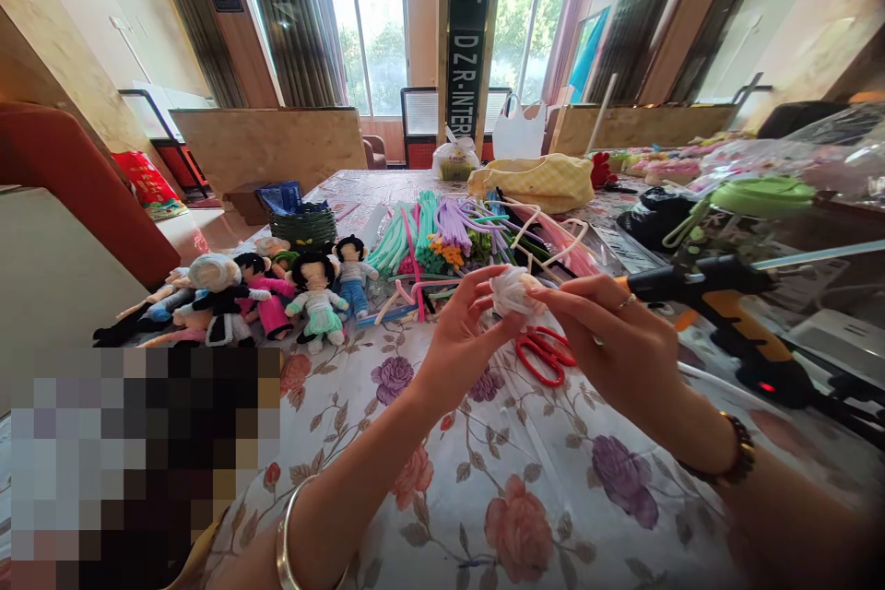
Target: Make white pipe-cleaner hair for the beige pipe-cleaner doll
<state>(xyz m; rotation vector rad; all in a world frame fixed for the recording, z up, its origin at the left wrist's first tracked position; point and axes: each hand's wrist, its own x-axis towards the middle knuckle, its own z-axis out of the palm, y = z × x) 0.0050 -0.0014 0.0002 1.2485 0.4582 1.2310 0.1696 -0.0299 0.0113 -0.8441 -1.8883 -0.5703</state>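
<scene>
Above the flowered tablecloth [387, 424], my left hand [470, 313] has its fingers and thumb closed around a small white fluffy piece [513, 291]. It looks like a doll's head made of pipe cleaners, with a pale patch on its right side. My right hand [608, 323] pinches that right side between thumb and fingertips. Red-handled scissors [543, 355] lie on the cloth just below the hands; their blades are hidden. Beyond my hands is a pile of coloured pipe cleaners [421, 240], in green, purple, pink and other shades.
Several finished pipe-cleaner dolls [318, 300] are grouped at the left, by a dark basket [302, 226]. A glue gun [733, 313] with a lit red light stands at the right, near a green-lidded jar [761, 194]. A yellow checked bag [532, 182] lies farther back.
</scene>
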